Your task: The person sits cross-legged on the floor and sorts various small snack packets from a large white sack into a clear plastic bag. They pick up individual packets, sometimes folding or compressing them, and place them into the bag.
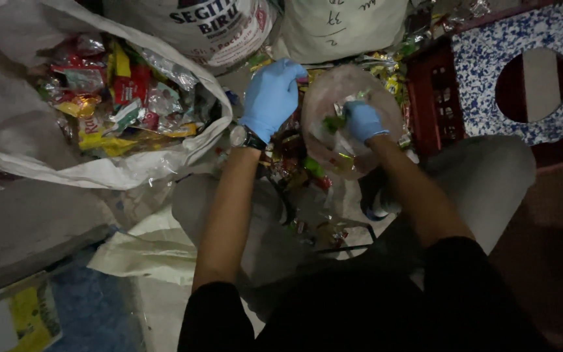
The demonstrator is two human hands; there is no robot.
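The left hand [270, 96], in a smooth blue rubber glove with a round wristwatch [242, 137] below it, curls its fingers over the far left rim of a thin, cloudy clear plastic bag [327, 98], gripping the crinkled film. The right hand [363, 121], gloved the same, sits inside the bag's round mouth with fingers pressed together, pinching a small green wrapper [333, 122]. The bag hangs at the middle of the scene, above a loose heap of shiny foil wrappers [294, 166] on the floor. To the far left, a big woven white sack [14, 124] gapes open, stuffed with glossy red and yellow packets [109, 91]. At the far right stands a red slatted crate [433, 98] under a blue speckled stool [490, 58] with a round hole.
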